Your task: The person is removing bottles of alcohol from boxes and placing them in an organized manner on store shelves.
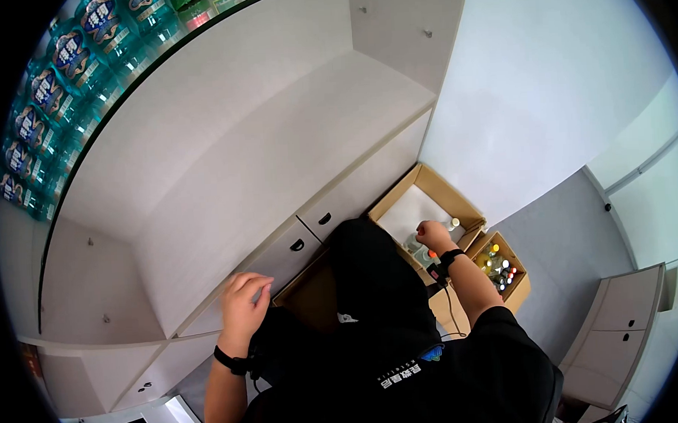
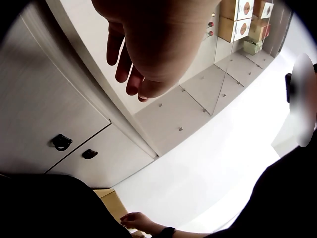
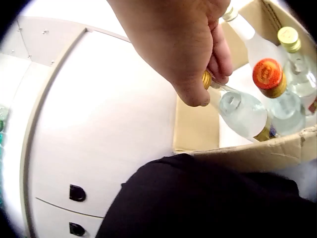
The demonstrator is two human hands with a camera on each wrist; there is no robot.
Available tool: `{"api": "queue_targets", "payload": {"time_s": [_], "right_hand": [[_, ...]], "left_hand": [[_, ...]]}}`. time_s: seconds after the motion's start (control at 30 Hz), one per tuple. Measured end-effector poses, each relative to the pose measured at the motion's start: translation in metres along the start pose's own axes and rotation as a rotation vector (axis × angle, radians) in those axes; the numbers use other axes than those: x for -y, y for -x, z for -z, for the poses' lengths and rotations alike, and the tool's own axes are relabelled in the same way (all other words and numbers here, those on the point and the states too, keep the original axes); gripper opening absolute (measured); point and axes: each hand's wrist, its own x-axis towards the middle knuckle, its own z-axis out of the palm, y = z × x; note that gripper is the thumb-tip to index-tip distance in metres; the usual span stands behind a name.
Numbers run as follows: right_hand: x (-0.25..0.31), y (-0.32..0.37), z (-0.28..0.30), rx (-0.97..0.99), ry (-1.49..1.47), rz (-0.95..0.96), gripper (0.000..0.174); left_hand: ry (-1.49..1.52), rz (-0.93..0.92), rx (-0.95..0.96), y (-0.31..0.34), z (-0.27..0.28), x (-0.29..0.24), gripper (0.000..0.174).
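Observation:
My right hand [image 1: 435,236] reaches into an open cardboard box [image 1: 471,215] on the floor side. In the right wrist view, its thumb and fingers pinch the gold-capped neck of a clear glass bottle [image 3: 242,115], which leans inside the box. Beside that bottle stand a bottle with an orange-red cap [image 3: 268,74] and bottles with pale yellow-green caps [image 3: 289,38]. My left hand [image 1: 243,302] holds nothing; its fingers are loosely bent beside the front edge of the cabinet shelf [image 1: 290,130]. In the left wrist view, the left hand [image 2: 156,44] hangs before that cabinet.
A smaller box [image 1: 518,279] with several capped bottles adjoins the large box. Cabinet drawers with black pulls [image 1: 325,219] lie below the shelf. Teal bottles [image 1: 71,53] stand in rows above, behind a glass edge. A white wall [image 1: 545,74] rises behind the boxes.

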Motion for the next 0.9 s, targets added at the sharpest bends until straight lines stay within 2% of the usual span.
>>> {"api": "queue_targets", "payload": {"time_s": [0.07, 0.1, 0.13, 0.27, 0.33, 0.37, 0.43, 0.47, 0.5, 0.53, 0.57, 0.67, 0.7, 0.77, 0.83, 0.9], "right_hand": [[0.013, 0.010, 0.026, -0.087, 0.022, 0.024, 0.024], [0.015, 0.012, 0.034, -0.176, 0.010, 0.097, 0.023], [0.025, 0.019, 0.050, -0.178, 0.015, 0.098, 0.023], [0.094, 0.062, 0.140, -0.303, 0.065, 0.205, 0.022], [0.126, 0.079, 0.177, -0.448, 0.046, 0.387, 0.024], [0.144, 0.088, 0.196, -0.454, 0.048, 0.395, 0.024], [0.184, 0.104, 0.232, -0.564, 0.018, 0.611, 0.025], [0.203, 0.109, 0.248, -0.568, 0.019, 0.623, 0.025], [0.221, 0.114, 0.261, -0.600, -0.034, 0.718, 0.026], [0.240, 0.119, 0.274, -0.631, -0.089, 0.814, 0.026], [0.259, 0.124, 0.286, -0.634, -0.092, 0.832, 0.026], [0.312, 0.137, 0.311, -0.577, -0.209, 0.932, 0.027], [0.328, 0.139, 0.316, -0.589, -0.236, 1.020, 0.027], [0.351, 0.136, 0.322, -0.595, -0.288, 1.172, 0.033], [0.368, 0.136, 0.324, -0.566, -0.311, 1.206, 0.038], [0.379, 0.133, 0.326, -0.537, -0.327, 1.237, 0.043]], "left_hand": [[0.004, -0.008, 0.001, 0.000, -0.006, 0.001, 0.011], [0.032, 0.010, 0.029, -0.002, -0.009, 0.001, 0.012], [0.061, 0.028, 0.055, -0.004, -0.012, 0.000, 0.013], [0.117, 0.026, 0.145, -0.015, -0.030, -0.001, 0.022], [0.218, -0.013, 0.201, -0.024, -0.039, -0.006, 0.031], [0.249, -0.019, 0.268, -0.030, -0.040, -0.009, 0.039], [0.272, -0.052, 0.290, -0.049, -0.036, -0.028, 0.045], [0.298, -0.082, 0.323, -0.058, -0.034, -0.039, 0.051], [0.290, -0.080, 0.310, -0.067, -0.032, -0.048, 0.051], [0.306, -0.092, 0.325, -0.075, -0.030, -0.057, 0.059], [0.321, -0.104, 0.339, -0.082, -0.029, -0.064, 0.068], [0.380, -0.050, 0.294, -0.096, -0.023, -0.082, 0.078], [0.371, -0.085, 0.155, -0.100, -0.023, -0.086, 0.082], [0.404, -0.017, 0.164, -0.103, -0.007, -0.090, 0.080], [0.441, 0.047, 0.172, -0.103, 0.006, -0.091, 0.077], [0.556, 0.059, 0.113, -0.103, 0.012, -0.090, 0.084]]}}
